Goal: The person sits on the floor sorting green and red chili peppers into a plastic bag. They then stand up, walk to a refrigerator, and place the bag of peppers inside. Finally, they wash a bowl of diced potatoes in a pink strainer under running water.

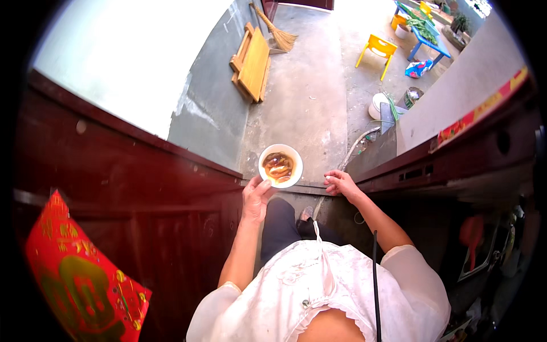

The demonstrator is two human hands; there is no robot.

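Note:
My left hand (256, 197) grips the near left rim of a white bowl (299, 171), with the thumb over its edge. Inside the bowl is a brown liquid (277, 160) with darker and paler pieces in it; what they are I cannot make out. The bowl is held level in front of me, above the doorway's threshold. To the right of the bowl and apart from it, my right hand (341, 183) hangs in the air with its fingers curled in. Nothing shows in it.
Dark red door panels (142, 222) stand close on my left. Beyond the threshold, a folded wooden table (254, 65) leans on the wall beside a straw broom (280, 37). A yellow chair (380, 47), a blue table (424, 41) with greens and a white bucket (378, 106) stand farther right. A hose (354, 146) crosses the ground.

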